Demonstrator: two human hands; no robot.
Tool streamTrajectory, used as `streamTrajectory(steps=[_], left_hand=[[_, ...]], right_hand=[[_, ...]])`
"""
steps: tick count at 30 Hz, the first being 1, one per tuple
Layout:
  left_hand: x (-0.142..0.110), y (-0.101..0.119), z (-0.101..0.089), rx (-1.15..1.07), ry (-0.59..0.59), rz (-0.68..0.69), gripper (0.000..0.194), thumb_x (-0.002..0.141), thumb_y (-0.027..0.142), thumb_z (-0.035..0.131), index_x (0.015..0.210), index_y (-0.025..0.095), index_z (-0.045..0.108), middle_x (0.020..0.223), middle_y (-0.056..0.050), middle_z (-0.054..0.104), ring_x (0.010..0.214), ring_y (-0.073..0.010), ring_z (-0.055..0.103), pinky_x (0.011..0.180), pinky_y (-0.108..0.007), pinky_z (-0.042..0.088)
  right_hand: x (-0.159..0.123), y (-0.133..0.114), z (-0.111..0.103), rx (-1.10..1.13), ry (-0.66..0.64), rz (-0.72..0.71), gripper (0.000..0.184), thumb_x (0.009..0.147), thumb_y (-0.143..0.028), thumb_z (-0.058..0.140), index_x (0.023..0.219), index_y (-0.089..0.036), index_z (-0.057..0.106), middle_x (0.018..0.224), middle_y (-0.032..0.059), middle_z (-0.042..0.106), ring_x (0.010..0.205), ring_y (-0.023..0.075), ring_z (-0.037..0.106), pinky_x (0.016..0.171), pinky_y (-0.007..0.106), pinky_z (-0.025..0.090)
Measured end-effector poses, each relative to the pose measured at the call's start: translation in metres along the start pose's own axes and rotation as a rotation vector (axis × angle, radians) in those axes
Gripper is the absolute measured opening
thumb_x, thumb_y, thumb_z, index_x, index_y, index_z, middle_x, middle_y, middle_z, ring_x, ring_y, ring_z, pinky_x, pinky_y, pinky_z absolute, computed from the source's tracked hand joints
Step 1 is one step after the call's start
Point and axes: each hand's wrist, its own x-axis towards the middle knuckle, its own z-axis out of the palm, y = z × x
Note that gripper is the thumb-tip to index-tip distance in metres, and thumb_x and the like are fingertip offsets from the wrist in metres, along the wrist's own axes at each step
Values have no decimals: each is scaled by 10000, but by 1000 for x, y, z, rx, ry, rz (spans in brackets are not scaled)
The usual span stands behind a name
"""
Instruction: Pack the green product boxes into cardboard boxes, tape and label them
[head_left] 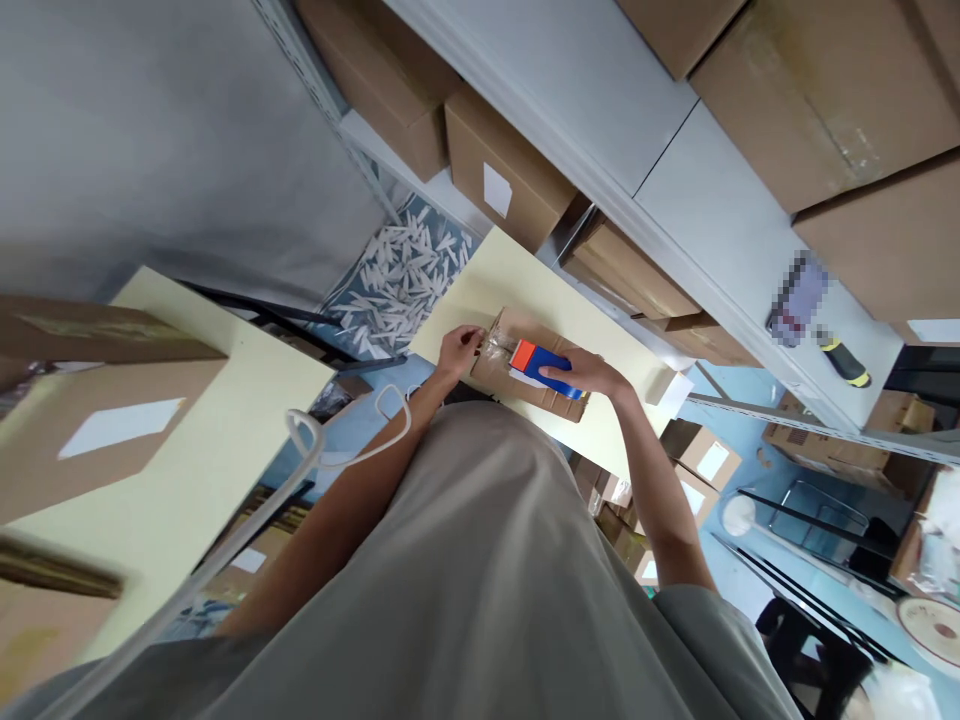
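A small brown cardboard box (514, 385) lies flat on the pale yellow tabletop (517, 268) in front of me, with shiny clear tape (495, 352) on its left part. Above the box, my right hand (581, 371) is closed around a blue tool with an orange-red end (550, 367); its exact kind does not show clearly. The tool lies over the box's top, partly hidden by my fingers. At the box's left end, my left hand (460, 352) has its fingers pinched together close to the tape and edge. What they hold, if anything, is too small to make out.
Shelves with large cartons (510, 160) run behind the table. A yellow-and-black handled tool (846, 360) lies on the upper shelf (742, 220). White slips (401, 275) litter the floor. A white cable (300, 455) hangs near my left arm, beside another table (247, 400) with cartons.
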Motion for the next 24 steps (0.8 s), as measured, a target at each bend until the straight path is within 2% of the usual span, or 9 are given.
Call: streamTrajectory(steps=[3,5,7,9,12,14,16,19,24], left_hand=[[0,-11,-1,98,-67,145,286,987,468,687,959,190,745,951,-77,768,897,-202,706,883,-341,621],[2,-20,-7,198,-67,233,295,1000,468,693,1078,189,748,1084,-105,758,921,-206,699,937,-369,614],[4,-26,-13,281,-48,247,420,989,497,723,1259,175,716,1198,-142,724,907,-215,697,920,-399,620],[5,-24,-16,309,-21,252,548,1021,557,676,1408,170,650,1259,-167,701,941,-234,709,907,-415,627],[4,-6,-8,310,-15,419,602,1117,608,476,1550,201,571,1439,-196,655,1264,-285,680,1090,-457,582],[1,13,2,348,-91,561,624,1146,601,392,1610,211,540,1607,-203,568,1511,-303,534,1264,-493,454],[0,29,12,404,-205,630,630,1156,588,348,1609,209,568,1706,-197,487,1628,-317,404,1346,-523,333],[0,41,21,429,-300,597,640,1158,576,314,1557,193,636,1682,-211,515,1616,-326,429,1349,-526,318],[0,44,19,389,-332,532,583,1153,546,345,1502,213,673,1528,-180,648,1495,-288,559,1316,-459,389]], right_hand=[[-1,-3,2,27,-4,90,515,1030,-709,654,1041,-208,771,1081,104,826,1002,299,761,850,341,524],[-1,-5,3,48,-12,108,513,1019,-704,674,1049,-201,768,1057,99,824,975,288,756,835,333,513],[-2,-7,3,72,-21,115,532,1004,-717,682,1053,-195,768,1025,92,821,940,277,750,813,327,505],[-2,-9,2,102,-35,125,560,984,-742,692,1040,-189,762,1016,93,818,916,267,745,778,316,495],[-3,-14,-2,142,-60,146,615,946,-789,717,1032,-181,741,1039,106,817,907,256,738,727,294,475],[-2,-17,-5,150,-76,161,648,924,-818,726,1020,-177,729,1045,112,816,901,248,731,715,284,467],[-1,-18,-9,143,-96,177,660,917,-832,723,1004,-178,723,1048,113,814,895,244,725,717,282,467],[3,-18,-14,103,-133,189,661,918,-839,710,974,-181,721,1044,116,811,900,251,722,727,291,470],[6,-16,-19,42,-170,156,637,935,-826,697,950,-191,732,1005,112,813,904,268,721,765,317,492]])
